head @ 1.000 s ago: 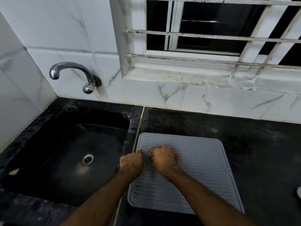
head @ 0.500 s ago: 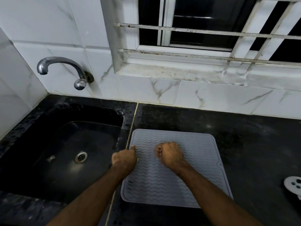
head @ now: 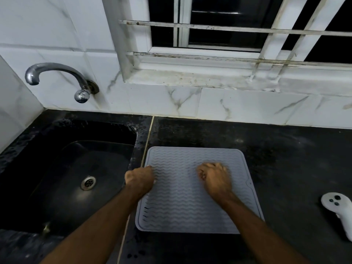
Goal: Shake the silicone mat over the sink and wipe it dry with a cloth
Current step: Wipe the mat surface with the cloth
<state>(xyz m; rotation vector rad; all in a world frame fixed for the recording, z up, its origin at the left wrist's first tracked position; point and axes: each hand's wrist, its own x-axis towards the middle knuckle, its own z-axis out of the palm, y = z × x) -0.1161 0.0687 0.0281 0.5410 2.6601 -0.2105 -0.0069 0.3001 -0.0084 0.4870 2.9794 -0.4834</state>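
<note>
Since the earlier frames the hands have spread apart. Head view: mat (head: 190, 202) lies flat on the counter (head: 285, 153), just right of the sink (head: 76, 168). Left hand (head: 140, 179) grips its left edge; right hand (head: 214, 177), blurred, is curled mid-mat, contents indiscernible. Wiping step, apparently; next comes steady strokes outward.

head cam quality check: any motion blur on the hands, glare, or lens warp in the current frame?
Head view: right hand is smeared by motion blur at the knuckles, left hand sharper. Head view: glare spots on the tap and a soft sheen in the sink basin. Head view: wide-angle warp bends the window bars and tile lines; the mat ridges stay readable; the countertop is dim.
</note>
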